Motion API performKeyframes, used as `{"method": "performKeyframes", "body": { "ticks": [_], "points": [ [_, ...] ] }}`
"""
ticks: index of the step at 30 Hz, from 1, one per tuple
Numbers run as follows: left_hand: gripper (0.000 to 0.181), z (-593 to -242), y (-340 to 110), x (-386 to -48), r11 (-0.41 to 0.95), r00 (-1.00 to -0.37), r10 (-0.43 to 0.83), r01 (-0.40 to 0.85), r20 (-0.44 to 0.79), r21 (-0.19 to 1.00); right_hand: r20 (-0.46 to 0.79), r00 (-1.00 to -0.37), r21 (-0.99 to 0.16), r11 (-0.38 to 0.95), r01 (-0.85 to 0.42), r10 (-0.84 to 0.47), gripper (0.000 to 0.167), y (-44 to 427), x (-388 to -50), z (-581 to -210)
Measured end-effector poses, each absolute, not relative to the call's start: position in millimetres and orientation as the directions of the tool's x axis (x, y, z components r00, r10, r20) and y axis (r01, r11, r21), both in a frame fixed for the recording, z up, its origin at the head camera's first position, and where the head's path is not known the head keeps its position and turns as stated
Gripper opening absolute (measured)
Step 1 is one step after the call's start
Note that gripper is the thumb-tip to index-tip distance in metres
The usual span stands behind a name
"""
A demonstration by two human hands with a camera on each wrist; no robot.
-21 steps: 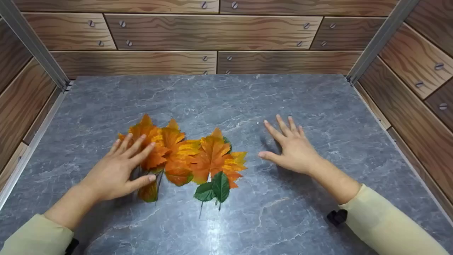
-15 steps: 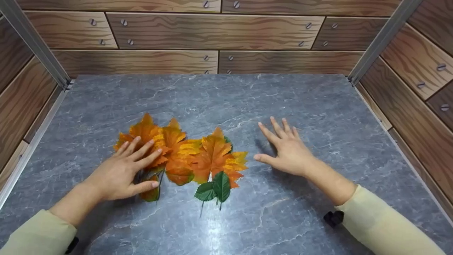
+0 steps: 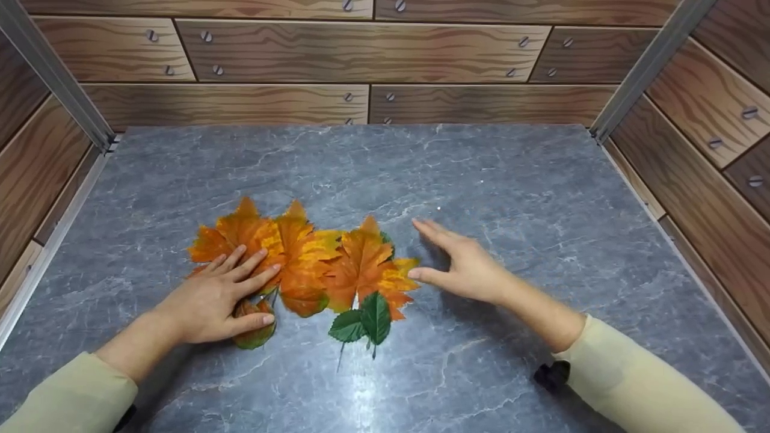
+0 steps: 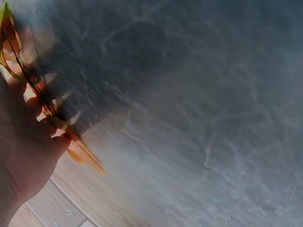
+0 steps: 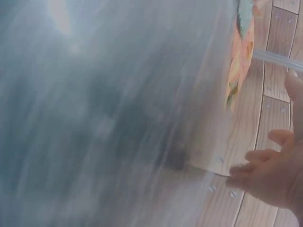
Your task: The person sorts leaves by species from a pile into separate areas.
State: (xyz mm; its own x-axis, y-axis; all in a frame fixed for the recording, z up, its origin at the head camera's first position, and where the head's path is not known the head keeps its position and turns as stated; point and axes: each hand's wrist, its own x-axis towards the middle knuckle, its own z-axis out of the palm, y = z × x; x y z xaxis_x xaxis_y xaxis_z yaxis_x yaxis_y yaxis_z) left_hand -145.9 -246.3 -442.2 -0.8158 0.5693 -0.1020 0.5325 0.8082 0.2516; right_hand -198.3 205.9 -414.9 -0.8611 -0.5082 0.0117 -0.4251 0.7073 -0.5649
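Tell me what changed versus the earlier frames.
Right hand moved left, toward the rightmost orange leaves, fingers less spread. Left hand shifted slightly back and right, over the leftmost orange leaves. Nothing visibly gripped or released. Front green leaves stayed put.

The left hand point(image 3: 210, 300) is palm down, its fingers point(image 3: 260, 281) almost straight and slightly apart, with the left thumb point(image 3: 249, 323) stretched toward the right. The right hand point(image 3: 475, 267) has its fingertips point(image 3: 421, 226) pointing leftward (in the head view they overlap each other), and the right thumb point(image 3: 430, 276) stands well separated. Both forearms point(image 3: 544, 310) reach inward.
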Motion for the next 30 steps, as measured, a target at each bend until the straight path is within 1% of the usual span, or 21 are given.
{"method": "performKeyframes", "body": {
  "ticks": [3,5,7,9,13,16,20,22,25,27,30],
  "points": [
    [0.082,-442.7,-245.7,-146.2,0.807,-0.816,0.570,0.535,-0.094,0.248,0.017,-0.858,-0.716,0.592,-0.370,-0.514,0.089,196.4,-199.9,-416.1],
    [0.082,-443.8,-245.7,-146.5,0.809,-0.818,0.569,0.535,-0.090,0.244,0.012,-0.859,-0.793,0.518,-0.321,-0.512,0.084,189.2,-201.1,-418.9],
    [0.082,-444.6,-245.8,-146.3,0.803,-0.816,0.574,0.543,-0.073,0.244,0.007,-0.857,-0.840,0.461,-0.285,-0.516,0.081,181.6,-201.8,-422.6],
    [0.082,-445.6,-246.3,-146.0,0.804,-0.817,0.572,0.541,-0.071,0.248,-0.001,-0.856,-0.858,0.440,-0.265,-0.517,0.078,174.7,-201.5,-426.9],
    [0.083,-446.5,-246.9,-145.6,0.801,-0.816,0.574,0.542,-0.066,0.254,-0.018,-0.858,-0.844,0.469,-0.262,-0.513,0.076,164.1,-199.7,-435.5],
    [0.083,-446.6,-247.2,-146.1,0.800,-0.816,0.575,0.543,-0.065,0.255,-0.004,-0.857,-0.806,0.509,-0.303,-0.516,0.076,159.5,-198.5,-440.2],
    [0.082,-447.1,-247.6,-146.1,0.802,-0.817,0.572,0.542,-0.064,0.249,-0.011,-0.857,-0.721,0.598,-0.349,-0.515,0.082,154.7,-195.5,-441.7],
    [0.082,-447.7,-247.7,-145.9,0.805,-0.819,0.569,0.539,-0.068,0.250,-0.030,-0.862,-0.682,0.640,-0.352,-0.506,0.085,152.9,-193.5,-441.7],
    [0.083,-448.5,-247.8,-146.0,0.805,-0.820,0.568,0.537,-0.067,0.251,-0.043,-0.863,-0.658,0.664,-0.355,-0.504,0.087,151.4,-191.3,-441.4],
    [0.083,-449.0,-247.8,-146.3,0.803,-0.819,0.570,0.539,-0.065,0.254,-0.040,-0.862,-0.655,0.665,-0.360,-0.505,0.084,151.3,-190.4,-441.6],
    [0.083,-449.4,-247.7,-146.5,0.801,-0.817,0.573,0.541,-0.064,0.256,-0.030,-0.858,-0.655,0.659,-0.371,-0.513,0.074,151.6,-190.1,-442.9]
  ]
}}
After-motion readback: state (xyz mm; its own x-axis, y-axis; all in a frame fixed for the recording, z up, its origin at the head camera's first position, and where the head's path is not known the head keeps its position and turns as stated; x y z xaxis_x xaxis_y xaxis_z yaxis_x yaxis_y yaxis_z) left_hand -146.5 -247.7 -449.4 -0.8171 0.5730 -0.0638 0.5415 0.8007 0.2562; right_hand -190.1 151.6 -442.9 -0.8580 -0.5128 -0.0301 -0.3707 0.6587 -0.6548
